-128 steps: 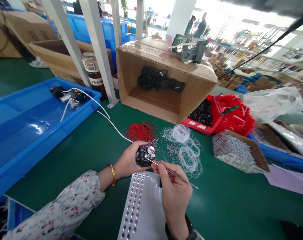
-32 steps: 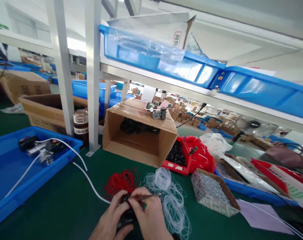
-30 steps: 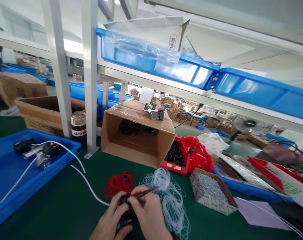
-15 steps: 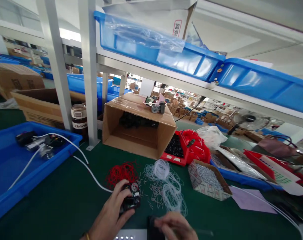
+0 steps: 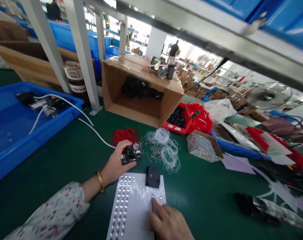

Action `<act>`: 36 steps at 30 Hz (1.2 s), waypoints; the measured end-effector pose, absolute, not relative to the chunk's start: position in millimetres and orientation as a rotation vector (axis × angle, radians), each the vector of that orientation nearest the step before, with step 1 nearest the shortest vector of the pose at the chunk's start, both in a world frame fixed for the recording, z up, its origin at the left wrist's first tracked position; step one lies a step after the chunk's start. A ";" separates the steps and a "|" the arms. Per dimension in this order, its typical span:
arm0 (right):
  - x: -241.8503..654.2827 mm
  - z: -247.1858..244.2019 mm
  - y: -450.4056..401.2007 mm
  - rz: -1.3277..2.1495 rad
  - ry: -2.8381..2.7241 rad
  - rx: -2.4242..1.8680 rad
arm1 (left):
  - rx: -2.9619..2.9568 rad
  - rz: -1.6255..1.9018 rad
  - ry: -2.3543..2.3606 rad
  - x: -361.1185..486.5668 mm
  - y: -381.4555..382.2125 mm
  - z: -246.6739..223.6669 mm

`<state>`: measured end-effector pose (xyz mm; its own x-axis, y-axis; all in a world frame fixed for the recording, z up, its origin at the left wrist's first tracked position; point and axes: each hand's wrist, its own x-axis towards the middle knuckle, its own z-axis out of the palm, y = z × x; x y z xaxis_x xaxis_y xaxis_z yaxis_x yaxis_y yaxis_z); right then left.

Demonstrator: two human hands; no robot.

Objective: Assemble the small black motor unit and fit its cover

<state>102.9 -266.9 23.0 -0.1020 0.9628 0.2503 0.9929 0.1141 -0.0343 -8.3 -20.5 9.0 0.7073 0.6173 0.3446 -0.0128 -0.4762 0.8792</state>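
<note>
My left hand [image 5: 118, 158] is closed around a small black device [image 5: 131, 154] with exposed inner parts and a small round part on top. A white cable [image 5: 97, 133] runs to it from the left. My right hand [image 5: 170, 218], slightly blurred, has its index finger stretched onto a white sheet [image 5: 138, 206], touching it beside a small clear dot [image 5: 161, 198]. Its thumb is apart from the index fingertip, and the other fingers are curled. Rows of shiny round dots line the sheet's left side. A black square cover [image 5: 153, 176] lies at the sheet's far edge.
Red wire [image 5: 125, 136], clear tubing [image 5: 170, 155] and loose screws [image 5: 155, 150] lie beyond my hands. Behind are a cardboard box [image 5: 143, 111], a red bin [image 5: 178, 118] and a carton of small metal parts [image 5: 204, 146]. A blue tray [image 5: 36, 146] stands left, a dark tool [image 5: 259, 208] right.
The view has tilted down, bringing the white sheet into sight. My right hand has left the black cover and moved its finger onto the sheet. My left hand still holds the device.
</note>
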 end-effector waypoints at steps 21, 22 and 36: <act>75.5 -0.7 -190.1 0.757 -0.251 -1.569 | 1.498 -0.483 0.096 -42.1 23.7 39.4; 75.4 -0.8 -189.0 0.742 -0.266 -1.599 | 1.495 -0.478 0.102 -41.9 23.8 38.7; 72.4 -4.5 -186.6 0.672 -0.378 -1.723 | 1.410 -0.476 0.138 -43.8 25.3 40.4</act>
<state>72.4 -186.6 -4.5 0.7811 0.5780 -0.2361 -0.0985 -0.2594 -0.9607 -43.8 25.3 40.4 0.8985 -0.2369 -0.3696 0.3980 0.0843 0.9135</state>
